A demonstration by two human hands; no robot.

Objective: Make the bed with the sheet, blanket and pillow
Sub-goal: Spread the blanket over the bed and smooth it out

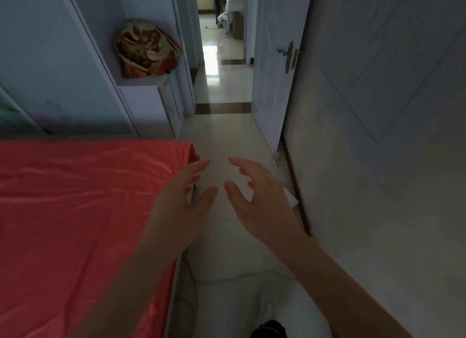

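Two hands (left hand (180,199), right hand (262,199)); one sheet (75,211); one blanket (146,49).

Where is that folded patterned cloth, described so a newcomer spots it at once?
Beyond the red-sheeted bed stands a white cabinet, left of the open doorway. The folded cloth sits on its shelf, the only patterned thing there: cream with brown and orange-red shapes.

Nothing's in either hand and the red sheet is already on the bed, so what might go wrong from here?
The red sheet is creased, so covering it now would likely trap wrinkles. The patterned bundle sits on a narrow ledge; with the left hand and right hand both empty, a careless pull might spill it onto the floor.
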